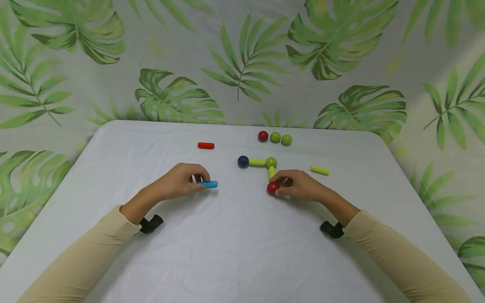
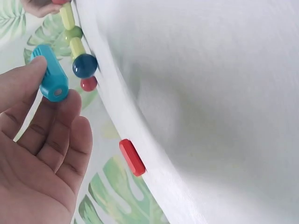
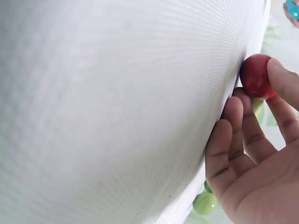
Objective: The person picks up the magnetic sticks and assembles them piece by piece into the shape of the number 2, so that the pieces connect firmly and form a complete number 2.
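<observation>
Fingers of the left hand (image 1: 184, 181) pinch the blue stick (image 1: 210, 184), free end pointing rightward from them, across a gap, toward the red ball (image 1: 271, 189) clasped by the right hand's (image 1: 301, 186) fingers!

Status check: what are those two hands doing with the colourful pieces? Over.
Left hand pinching blue stick. Right hand gripping red ball at near end of yellow-green stick. No obstacle seen between the hands. Over.

A white-covered table (image 1: 235, 252) stands before a pale backdrop (image 1: 261, 63) printed with green leaves (image 1: 176, 101).
</observation>
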A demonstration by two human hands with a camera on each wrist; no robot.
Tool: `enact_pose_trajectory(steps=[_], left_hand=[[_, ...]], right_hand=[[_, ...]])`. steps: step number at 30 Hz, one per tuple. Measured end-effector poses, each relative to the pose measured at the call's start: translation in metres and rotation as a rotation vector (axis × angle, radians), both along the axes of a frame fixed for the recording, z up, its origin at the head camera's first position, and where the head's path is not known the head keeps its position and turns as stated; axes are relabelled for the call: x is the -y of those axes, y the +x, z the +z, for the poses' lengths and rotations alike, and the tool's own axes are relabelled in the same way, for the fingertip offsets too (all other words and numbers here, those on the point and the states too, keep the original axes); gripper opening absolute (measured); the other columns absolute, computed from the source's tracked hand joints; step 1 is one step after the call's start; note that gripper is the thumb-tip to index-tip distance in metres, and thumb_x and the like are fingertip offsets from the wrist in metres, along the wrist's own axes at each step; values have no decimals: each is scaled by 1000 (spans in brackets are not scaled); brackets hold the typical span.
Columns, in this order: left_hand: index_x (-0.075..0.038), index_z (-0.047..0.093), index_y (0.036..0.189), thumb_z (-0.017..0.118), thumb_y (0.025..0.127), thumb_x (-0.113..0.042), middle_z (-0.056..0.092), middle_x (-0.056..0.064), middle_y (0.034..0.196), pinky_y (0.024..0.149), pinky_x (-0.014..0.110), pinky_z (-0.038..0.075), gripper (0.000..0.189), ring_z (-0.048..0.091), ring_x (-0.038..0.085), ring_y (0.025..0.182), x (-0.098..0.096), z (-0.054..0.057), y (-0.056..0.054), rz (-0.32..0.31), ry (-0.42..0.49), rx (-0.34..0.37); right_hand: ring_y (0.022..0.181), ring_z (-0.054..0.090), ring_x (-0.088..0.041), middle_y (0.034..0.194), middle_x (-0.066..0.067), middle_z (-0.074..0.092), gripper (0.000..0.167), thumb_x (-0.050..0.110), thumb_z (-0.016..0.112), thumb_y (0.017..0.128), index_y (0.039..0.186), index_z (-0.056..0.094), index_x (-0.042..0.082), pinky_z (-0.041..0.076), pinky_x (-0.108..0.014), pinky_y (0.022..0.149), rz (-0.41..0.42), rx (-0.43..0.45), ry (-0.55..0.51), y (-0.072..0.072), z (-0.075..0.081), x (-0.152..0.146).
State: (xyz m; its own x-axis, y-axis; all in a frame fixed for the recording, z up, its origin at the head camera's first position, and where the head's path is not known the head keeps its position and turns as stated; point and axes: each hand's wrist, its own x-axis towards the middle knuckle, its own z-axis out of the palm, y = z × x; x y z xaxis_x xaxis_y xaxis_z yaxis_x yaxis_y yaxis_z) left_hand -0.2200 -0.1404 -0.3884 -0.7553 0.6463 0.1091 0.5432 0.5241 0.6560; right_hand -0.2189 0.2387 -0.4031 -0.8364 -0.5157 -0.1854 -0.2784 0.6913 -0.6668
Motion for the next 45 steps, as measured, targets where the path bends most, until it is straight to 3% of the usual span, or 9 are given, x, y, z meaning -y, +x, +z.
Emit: enact_pose_trajectory(steps=[4, 12, 23, 32, 45], left_hand=[[-15, 70, 95, 76, 86, -8, 70, -4, 93, 73, 23, 54, 13, 59, 9, 83, -6, 0, 0, -18, 1, -4], [-14, 70, 97, 75, 87, -10, 71, -4, 94, 73, 26, 54, 12, 60, 10, 85, -18, 0, -7, -23, -21, -31], [-16, 72, 99, 71, 89, -10, 71, -4, 98, 83, 30, 56, 11, 63, 11, 87, -61, -8, -14, -113, -122, -18], [-16, 72, 102, 71, 90, -12, 70, -3, 100, 86, 28, 54, 12, 62, 14, 90, -92, -7, -24, -100, -179, -29], [-17, 72, 100, 72, 90, -13, 71, -4, 99, 87, 28, 53, 11, 61, 14, 91, -109, -13, -28, -84, -165, -3]], right_hand=[[97, 61, -19, 115, -6, 68, 33, 16, 72, 89, 122, 67, 15, 53, -29, 81, 2, 5, -9, 0, 0, 0], [95, 59, -19, 115, -6, 67, 32, 16, 72, 89, 121, 67, 16, 52, -27, 80, 4, 9, -4, 0, -1, 1], [94, 60, -18, 112, -8, 67, 31, 16, 72, 90, 120, 66, 15, 52, -26, 78, 15, 15, -5, 1, -4, -1], [94, 59, -19, 113, -6, 67, 30, 16, 71, 90, 120, 67, 16, 52, -29, 80, 15, 7, 1, -1, -1, 1], [95, 60, -19, 115, -6, 68, 31, 16, 72, 90, 121, 66, 15, 52, -29, 83, 15, 8, -9, -2, -2, -1]])
